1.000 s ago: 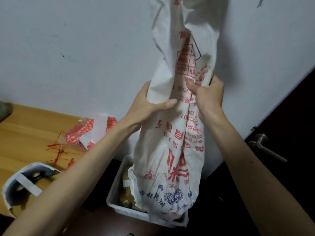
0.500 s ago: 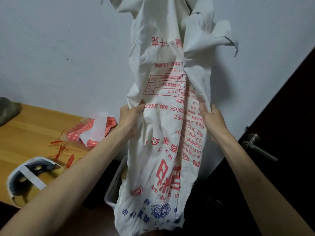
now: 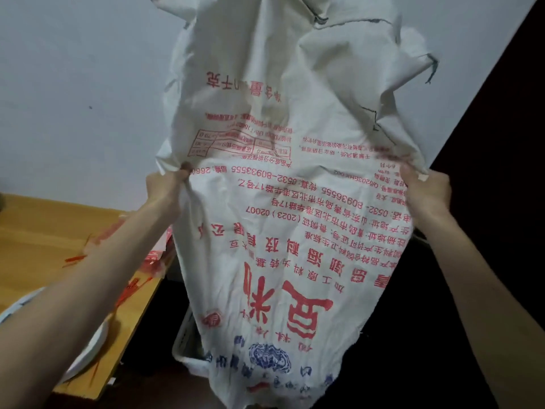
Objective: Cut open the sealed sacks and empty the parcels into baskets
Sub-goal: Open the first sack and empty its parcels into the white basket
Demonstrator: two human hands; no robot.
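two arms in view, both bare. left hand point(image 3: 165, 187): back and wrist side showing, fingers mostly hidden, thumb tip blurred. left forearm point(image 3: 88, 276): slim, smooth, bare from wrist to lower-left frame edge, looks broader near camera through wide-angle lens. right hand point(image 3: 427, 193): back showing, knuckles rounded, wrist bare. right forearm point(image 3: 477, 290): slim, smooth, bare from wrist to lower-right frame edge. clothing above elbows out of frame, cannot tell.
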